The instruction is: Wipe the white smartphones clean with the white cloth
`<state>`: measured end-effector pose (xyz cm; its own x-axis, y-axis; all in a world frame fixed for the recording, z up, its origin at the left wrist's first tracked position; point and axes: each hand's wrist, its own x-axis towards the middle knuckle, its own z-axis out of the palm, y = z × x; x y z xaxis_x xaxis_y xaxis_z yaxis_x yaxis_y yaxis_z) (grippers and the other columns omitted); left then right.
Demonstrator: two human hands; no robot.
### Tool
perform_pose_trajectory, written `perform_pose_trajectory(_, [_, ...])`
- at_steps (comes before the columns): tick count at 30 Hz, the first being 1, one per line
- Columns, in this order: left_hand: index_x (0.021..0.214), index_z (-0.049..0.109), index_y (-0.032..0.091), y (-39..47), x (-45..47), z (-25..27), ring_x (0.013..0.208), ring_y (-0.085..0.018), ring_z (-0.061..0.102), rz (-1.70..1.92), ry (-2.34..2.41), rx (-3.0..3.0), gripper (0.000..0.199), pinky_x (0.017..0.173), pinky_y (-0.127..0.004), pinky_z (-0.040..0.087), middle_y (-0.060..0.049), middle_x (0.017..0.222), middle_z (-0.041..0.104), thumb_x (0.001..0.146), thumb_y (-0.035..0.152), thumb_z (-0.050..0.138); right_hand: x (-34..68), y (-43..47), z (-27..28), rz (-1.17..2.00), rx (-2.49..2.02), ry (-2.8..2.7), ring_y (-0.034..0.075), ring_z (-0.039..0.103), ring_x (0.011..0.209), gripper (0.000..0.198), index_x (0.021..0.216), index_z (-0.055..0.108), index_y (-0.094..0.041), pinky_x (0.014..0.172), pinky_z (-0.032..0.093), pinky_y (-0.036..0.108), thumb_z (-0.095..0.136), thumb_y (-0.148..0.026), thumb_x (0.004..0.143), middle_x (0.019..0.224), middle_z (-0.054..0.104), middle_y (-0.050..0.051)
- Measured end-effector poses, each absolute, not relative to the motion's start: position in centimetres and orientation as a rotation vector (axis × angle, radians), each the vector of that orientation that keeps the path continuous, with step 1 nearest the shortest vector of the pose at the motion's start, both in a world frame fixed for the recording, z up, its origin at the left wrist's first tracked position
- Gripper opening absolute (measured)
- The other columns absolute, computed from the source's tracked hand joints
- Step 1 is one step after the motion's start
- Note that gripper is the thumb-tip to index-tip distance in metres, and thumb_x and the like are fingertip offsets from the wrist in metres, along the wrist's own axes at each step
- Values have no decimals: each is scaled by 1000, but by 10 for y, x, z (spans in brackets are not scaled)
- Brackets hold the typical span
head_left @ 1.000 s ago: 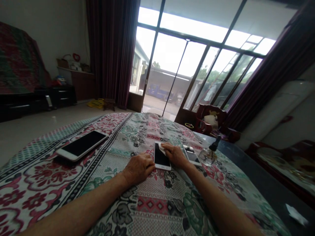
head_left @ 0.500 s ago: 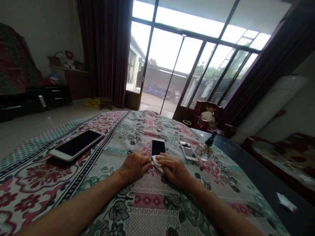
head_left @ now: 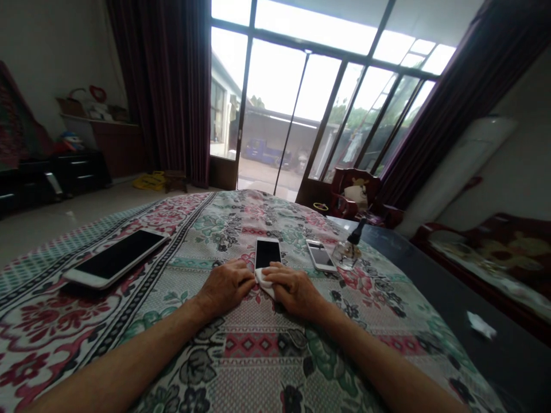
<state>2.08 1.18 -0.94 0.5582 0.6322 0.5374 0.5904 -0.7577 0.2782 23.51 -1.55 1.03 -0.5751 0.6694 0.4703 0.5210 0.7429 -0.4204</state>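
Observation:
A white smartphone [head_left: 267, 253] with a dark screen lies flat on the patterned tablecloth [head_left: 253, 378], directly ahead of me. My right hand [head_left: 295, 289] is closed on a folded white cloth or tissue [head_left: 264, 280], pressed over the phone's near end. At the phone's near left corner, my left hand [head_left: 228, 285] has its fingers curled together; its fingertips touch or steady the phone's edge, and their exact grip is hidden. A second white phone [head_left: 321, 256] lies to the right. A larger white phone or small tablet [head_left: 118, 258] lies to the left, its near end looking slightly raised.
A clear glass bottle [head_left: 346, 254] with a black top stands right of the phones. A crumpled white tissue [head_left: 481, 325] lies on the dark surface [head_left: 434, 292] at right. Beyond the table are a wooden chair [head_left: 355, 192] and glass doors [head_left: 275, 126].
The whole view has shifted, so the scene sits slightly further left. My right hand still presses the white cloth on the phone, and my left hand stays beside its corner.

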Motion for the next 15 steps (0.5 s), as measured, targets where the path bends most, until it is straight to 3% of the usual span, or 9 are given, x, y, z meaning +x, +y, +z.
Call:
perform_pose_trajectory(6, [75, 71, 20, 12, 21, -9, 76, -17, 58, 1008, 1045, 2699, 21, 71, -30, 47, -3, 76, 65, 88, 25, 56, 239, 0, 7, 240, -1013, -2277, 22, 52, 125, 32, 113, 66, -22, 108, 40, 48, 44, -15, 91, 122, 65, 4])
perform_pose_trajectory(15, [75, 71, 20, 11, 21, -7, 78, -17, 58, 967, 1052, 2666, 23, 73, -31, 46, -4, 75, 64, 90, 26, 54, 239, 46, 6, 134, -1016, -2263, 18, 60, 111, 31, 104, 68, -23, 99, 47, 39, 46, -9, 88, 112, 69, 4])
